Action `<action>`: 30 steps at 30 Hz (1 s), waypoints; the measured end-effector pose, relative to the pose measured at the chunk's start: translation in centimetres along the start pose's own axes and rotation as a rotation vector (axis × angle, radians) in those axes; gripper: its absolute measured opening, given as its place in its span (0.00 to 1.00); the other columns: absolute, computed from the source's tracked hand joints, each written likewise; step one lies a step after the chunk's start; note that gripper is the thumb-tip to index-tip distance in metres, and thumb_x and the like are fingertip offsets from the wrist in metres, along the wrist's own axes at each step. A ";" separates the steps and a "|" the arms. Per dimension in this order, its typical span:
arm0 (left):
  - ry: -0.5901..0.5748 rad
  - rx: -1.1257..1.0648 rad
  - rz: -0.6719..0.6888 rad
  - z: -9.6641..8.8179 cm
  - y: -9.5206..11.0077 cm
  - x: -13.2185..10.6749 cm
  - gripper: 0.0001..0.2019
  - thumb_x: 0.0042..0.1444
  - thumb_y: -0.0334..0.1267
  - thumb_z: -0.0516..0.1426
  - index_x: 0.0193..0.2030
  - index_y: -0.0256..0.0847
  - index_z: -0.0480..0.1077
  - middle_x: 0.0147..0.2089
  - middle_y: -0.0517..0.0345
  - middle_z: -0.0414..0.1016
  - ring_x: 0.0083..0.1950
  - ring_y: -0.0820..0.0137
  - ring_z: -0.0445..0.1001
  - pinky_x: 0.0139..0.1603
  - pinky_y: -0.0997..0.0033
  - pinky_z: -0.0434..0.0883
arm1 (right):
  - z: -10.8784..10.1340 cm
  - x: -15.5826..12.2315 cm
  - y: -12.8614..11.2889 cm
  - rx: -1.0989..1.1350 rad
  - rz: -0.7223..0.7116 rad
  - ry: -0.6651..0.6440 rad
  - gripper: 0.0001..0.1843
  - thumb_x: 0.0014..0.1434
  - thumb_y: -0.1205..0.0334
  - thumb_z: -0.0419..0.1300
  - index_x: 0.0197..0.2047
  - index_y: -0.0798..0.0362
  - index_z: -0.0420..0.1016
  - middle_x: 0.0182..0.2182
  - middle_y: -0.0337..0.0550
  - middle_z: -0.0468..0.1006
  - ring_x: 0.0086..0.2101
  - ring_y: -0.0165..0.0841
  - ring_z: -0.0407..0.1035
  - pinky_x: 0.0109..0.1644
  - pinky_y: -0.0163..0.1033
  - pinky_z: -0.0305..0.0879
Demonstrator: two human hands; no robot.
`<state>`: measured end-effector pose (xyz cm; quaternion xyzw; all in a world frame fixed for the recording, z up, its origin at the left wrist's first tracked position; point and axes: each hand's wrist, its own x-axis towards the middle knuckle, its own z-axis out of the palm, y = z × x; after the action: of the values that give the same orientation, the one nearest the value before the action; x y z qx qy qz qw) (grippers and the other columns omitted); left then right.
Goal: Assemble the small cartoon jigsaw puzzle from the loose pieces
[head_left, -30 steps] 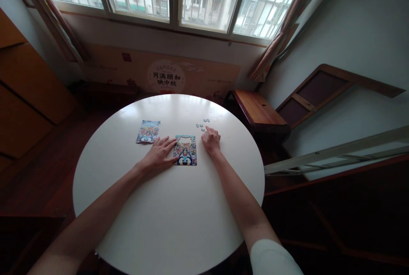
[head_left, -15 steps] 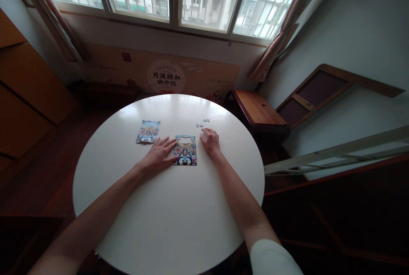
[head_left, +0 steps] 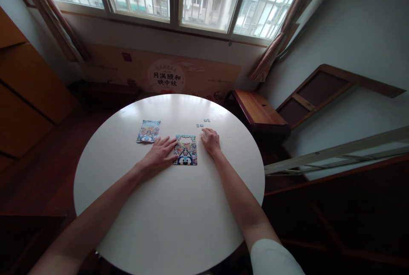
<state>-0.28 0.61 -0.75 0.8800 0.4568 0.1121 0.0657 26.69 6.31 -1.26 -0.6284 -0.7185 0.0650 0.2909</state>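
Head view, puzzle (head_left: 186, 151) lengthwise away, gap (head_left: 186, 140) farthest, left hand (head_left: 160, 151) spread, right hand (head_left: 211, 141) curled, grip unclear

The right hand (head_left: 211, 140), its index finger outstretched a second earlier, had curled its fingers down by the loose puzzle pieces (head_left: 201, 125) near the table's far right edge (head_left: 232, 116), largely hiding the nearest piece.

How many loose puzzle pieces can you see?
4 clearly: a far pair, and a nearer pair by the right hand. More may be hidden under its fingers.
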 end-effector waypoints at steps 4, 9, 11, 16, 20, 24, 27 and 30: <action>0.002 0.001 -0.002 0.0 0.0 0.0 0.33 0.60 0.60 0.43 0.68 0.47 0.52 0.70 0.56 0.52 0.70 0.53 0.46 0.68 0.46 0.41 | 0.2 -0.1 0.1 0.015 -0.007 0.012 0.20 0.58 0.64 0.53 0.54 0.52 0.72 0.52 0.47 0.72 0.52 0.42 0.63 0.57 0.49 0.57; 0.006 0.002 -0.003 0.1 0.0 -0.1 0.33 0.60 0.60 0.43 0.68 0.47 0.53 0.70 0.56 0.52 0.70 0.54 0.46 0.68 0.47 0.41 | -0.6 0.7 0.5 0.178 -0.011 0.138 0.22 0.58 0.66 0.50 0.55 0.57 0.70 0.51 0.52 0.73 0.47 0.40 0.68 0.55 0.46 0.63; 0.009 0.005 -0.004 0.1 0.0 -0.1 0.33 0.60 0.60 0.43 0.68 0.47 0.53 0.70 0.57 0.52 0.70 0.54 0.46 0.68 0.47 0.42 | -1.4 1.2 0.8 0.232 -0.001 0.213 0.23 0.58 0.66 0.49 0.56 0.59 0.68 0.50 0.54 0.74 0.44 0.39 0.70 0.53 0.47 0.65; 0.013 0.014 -0.004 0.0 0.1 -0.2 0.32 0.61 0.59 0.44 0.68 0.47 0.52 0.70 0.57 0.52 0.71 0.55 0.46 0.68 0.48 0.43 | -2.8 2.5 1.6 0.235 0.080 0.234 0.27 0.57 0.68 0.50 0.61 0.58 0.62 0.46 0.51 0.77 0.44 0.39 0.70 0.52 0.47 0.66; 0.019 0.010 -0.003 0.0 0.1 -0.2 0.32 0.61 0.60 0.43 0.68 0.48 0.53 0.70 0.58 0.52 0.70 0.55 0.46 0.68 0.47 0.43 | -2.9 4.2 2.3 0.127 0.086 0.043 0.33 0.56 0.74 0.49 0.65 0.54 0.55 0.48 0.46 0.76 0.47 0.40 0.68 0.54 0.47 0.64; 0.026 0.005 -0.001 0.0 0.0 -0.3 0.32 0.61 0.59 0.43 0.68 0.48 0.53 0.70 0.58 0.53 0.70 0.55 0.46 0.68 0.47 0.43 | -3.0 6.4 3.3 -0.038 0.095 -0.140 0.39 0.53 0.79 0.49 0.67 0.51 0.52 0.54 0.46 0.72 0.53 0.43 0.63 0.56 0.46 0.62; 0.025 0.000 -0.004 0.0 0.0 -0.3 0.32 0.61 0.59 0.44 0.68 0.46 0.53 0.69 0.57 0.53 0.70 0.54 0.46 0.68 0.45 0.43 | -2.9 7.5 4.0 -0.134 0.113 -0.284 0.39 0.54 0.77 0.51 0.68 0.49 0.50 0.55 0.49 0.69 0.52 0.43 0.64 0.54 0.43 0.62; 0.019 -0.004 -0.007 0.0 -0.1 -0.3 0.32 0.61 0.59 0.43 0.67 0.46 0.54 0.70 0.57 0.52 0.70 0.54 0.46 0.68 0.45 0.43 | -2.6 7.9 4.4 -0.205 0.143 -0.357 0.36 0.56 0.73 0.52 0.67 0.46 0.53 0.54 0.53 0.68 0.48 0.44 0.68 0.51 0.44 0.64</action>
<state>-0.49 0.42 -0.77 0.8772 0.4603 0.1212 0.0633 31.48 13.92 1.52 -0.6824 -0.7153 0.1223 0.0880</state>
